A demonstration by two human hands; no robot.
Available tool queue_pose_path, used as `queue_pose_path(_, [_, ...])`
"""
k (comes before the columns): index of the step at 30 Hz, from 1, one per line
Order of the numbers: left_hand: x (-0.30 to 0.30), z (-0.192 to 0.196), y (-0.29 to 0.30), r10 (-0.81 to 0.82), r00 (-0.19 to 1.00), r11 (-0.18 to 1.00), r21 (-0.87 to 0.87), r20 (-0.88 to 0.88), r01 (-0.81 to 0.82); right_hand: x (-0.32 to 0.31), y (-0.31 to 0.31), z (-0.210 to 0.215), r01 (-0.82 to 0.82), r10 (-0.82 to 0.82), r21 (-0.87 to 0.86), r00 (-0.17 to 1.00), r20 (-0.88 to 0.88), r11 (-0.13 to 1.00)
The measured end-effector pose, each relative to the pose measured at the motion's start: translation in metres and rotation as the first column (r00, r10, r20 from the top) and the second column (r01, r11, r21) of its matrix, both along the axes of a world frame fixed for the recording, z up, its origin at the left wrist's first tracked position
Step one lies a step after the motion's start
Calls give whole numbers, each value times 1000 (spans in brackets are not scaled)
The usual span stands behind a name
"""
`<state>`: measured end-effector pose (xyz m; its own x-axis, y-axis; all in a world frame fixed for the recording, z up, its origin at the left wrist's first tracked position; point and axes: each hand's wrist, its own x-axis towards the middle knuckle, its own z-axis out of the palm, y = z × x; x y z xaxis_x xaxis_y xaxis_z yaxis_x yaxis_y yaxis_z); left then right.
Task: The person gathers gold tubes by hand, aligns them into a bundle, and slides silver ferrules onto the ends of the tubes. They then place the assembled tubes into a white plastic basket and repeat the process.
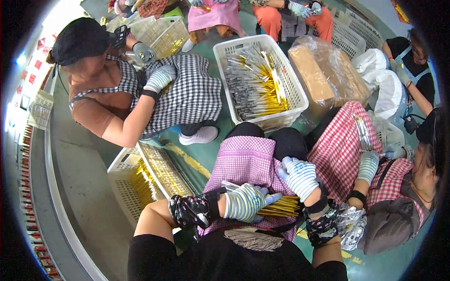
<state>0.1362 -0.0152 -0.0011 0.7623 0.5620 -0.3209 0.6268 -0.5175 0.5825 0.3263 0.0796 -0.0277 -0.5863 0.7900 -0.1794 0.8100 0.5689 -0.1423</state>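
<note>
At nine o'clock our left hand (244, 202) in its striped knit glove grips a bundle of thin yellow sticks (280, 206) on our lap, our right hand (300, 177) lies open-fingered above, and the white plastic crate (296, 89) at twelve remains full, so much is left.

We see a bundle of thin yellow sticks (281, 206) w/ some grey ones at its left end, lying roughly flat across the near lap on a pink checked apron (243, 159). Left hand (246, 202) grips it from the left; right hand (299, 177) rests just above its right end.
</note>
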Motion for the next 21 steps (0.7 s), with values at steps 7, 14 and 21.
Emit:
queue_pose_path(7, [-14, -3, 12, 75, 985, 990, 103, 153, -92, 77, 49, 32, 642, -353, 120, 557, -752, 757])
queue_pose_path(14, [-15, -17, 14, 25, 984, 995, 94, 176, -42, 68, 50, 50, 417, -324, -40, 637, -699, 908])
queue_pose_path(21, [-9, -15, 2, 60, 993, 996, 66, 104, -68, -4, 15, -1, 27, -29, -22, 998, -54, 999])
